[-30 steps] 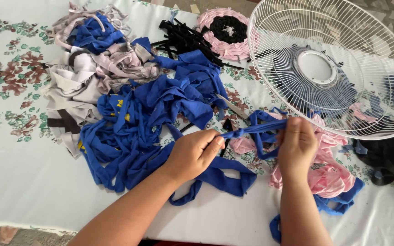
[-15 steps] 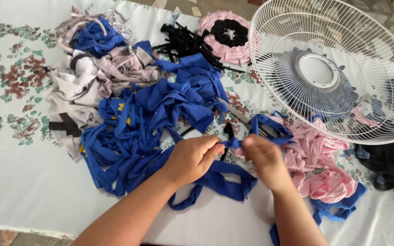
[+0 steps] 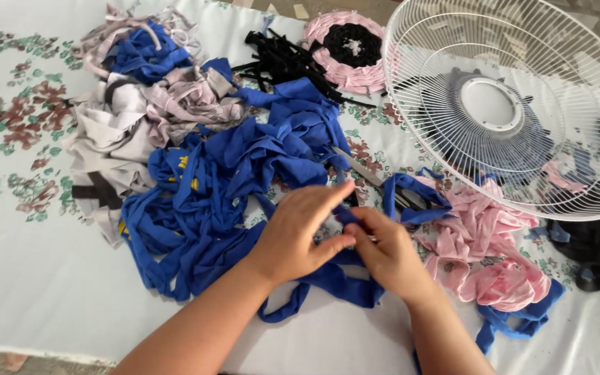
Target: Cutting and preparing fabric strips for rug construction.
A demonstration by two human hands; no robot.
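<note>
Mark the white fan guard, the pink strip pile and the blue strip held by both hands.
white fan guard (image 3: 592, 201), head view, lower rim wire.
pink strip pile (image 3: 494, 243), head view, middle fold.
blue strip (image 3: 411, 186), head view, loop right of hands.

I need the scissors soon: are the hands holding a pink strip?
No, both the left hand and right hand pinch a blue fabric strip.

The heap of fabric strips (image 3: 223, 180) lies mid-table (image 3: 29, 298), with the grey scraps (image 3: 116, 139) on its left side — the round woven mat (image 3: 347, 50) sits near the far edge, the fan guard (image 3: 515, 104) at the far right corner, and the bunched strips (image 3: 494, 257) before it — both hands (image 3: 342, 239) meet between the two piles
</note>
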